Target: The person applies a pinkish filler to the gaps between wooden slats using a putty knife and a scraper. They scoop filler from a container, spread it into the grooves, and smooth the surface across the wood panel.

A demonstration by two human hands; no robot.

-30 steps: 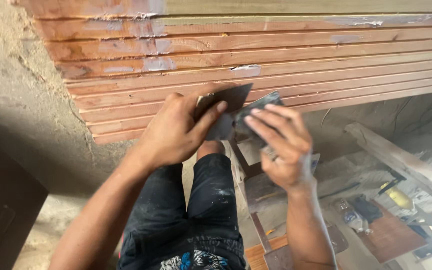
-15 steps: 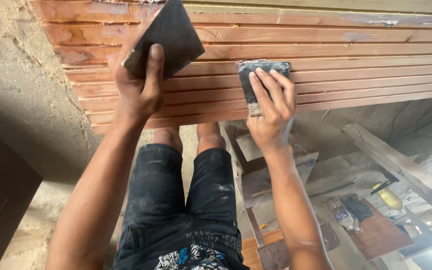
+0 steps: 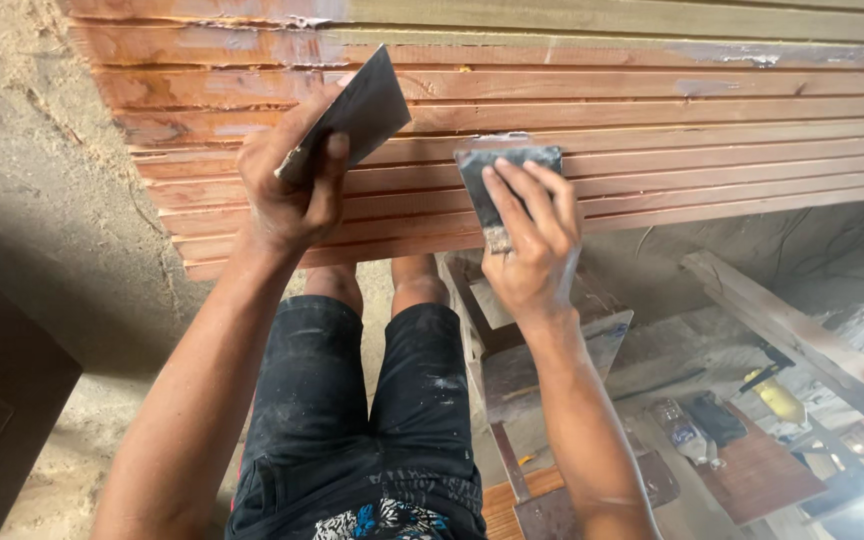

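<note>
Planks (image 3: 652, 110) of reddish wood lie stacked edge-on across the top of the view, with pale grey patches of filler smeared on several of them. The right hand (image 3: 530, 250) presses a small putty knife (image 3: 502, 175) flat against the plank edges near the middle of the stack, 3 fingers spread over the blade and the thumb tucked behind, so the grip is closed firmly on the tool. The left hand (image 3: 292, 195) is just beside it to the left, clamped around a larger dark scraper (image 3: 357, 110) that is tilted up off the wood, its thumb lying across the lower face of the blade. Both tools carry grey smears. Below the hands are the person's knees in dark, paint-flecked shorts (image 3: 352, 420). Further down on the right sit a wooden stool (image 3: 552, 350), a sloping beam (image 3: 802, 325), a yellow tool (image 3: 777, 395) and scattered clutter on the dusty floor (image 3: 62, 460).
</note>
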